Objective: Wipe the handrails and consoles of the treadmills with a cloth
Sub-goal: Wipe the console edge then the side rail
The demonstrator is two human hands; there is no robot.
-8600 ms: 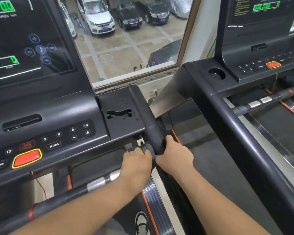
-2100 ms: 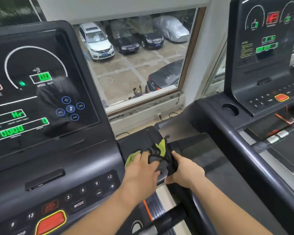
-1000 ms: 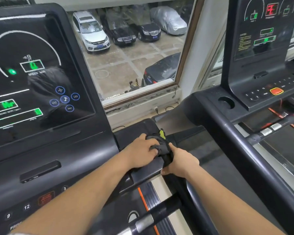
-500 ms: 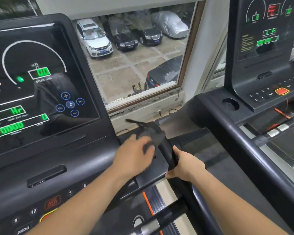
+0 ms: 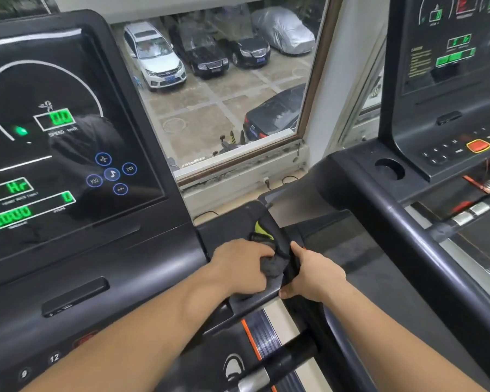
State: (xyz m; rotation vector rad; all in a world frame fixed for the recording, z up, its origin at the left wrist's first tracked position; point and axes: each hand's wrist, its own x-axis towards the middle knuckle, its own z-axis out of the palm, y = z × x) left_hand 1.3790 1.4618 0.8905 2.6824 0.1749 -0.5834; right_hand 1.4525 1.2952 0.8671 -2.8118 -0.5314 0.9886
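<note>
A dark grey cloth [image 5: 269, 260] with a yellow-green patch is bunched on the right side tray [image 5: 224, 230] of the near treadmill's console [image 5: 68, 165]. My left hand [image 5: 242, 267] grips the cloth and presses it onto the tray. My right hand [image 5: 313, 273] holds the top of the black right handrail [image 5: 283, 250] just beside the cloth, fingers wrapped round it with the thumb on the inner side. Part of the cloth is hidden under my left hand.
A second treadmill [image 5: 408, 222] stands close on the right, with its own console [image 5: 447, 80], cup holder [image 5: 389, 168] and a crossbar [image 5: 464, 219]. A window [image 5: 224, 94] over a car park lies ahead. The near treadmill's front crossbar [image 5: 275, 366] runs below my arms.
My left hand has drawn the cloth back along the tray toward me, from the far end to beside the handrail top. My right hand stays on the handrail.
</note>
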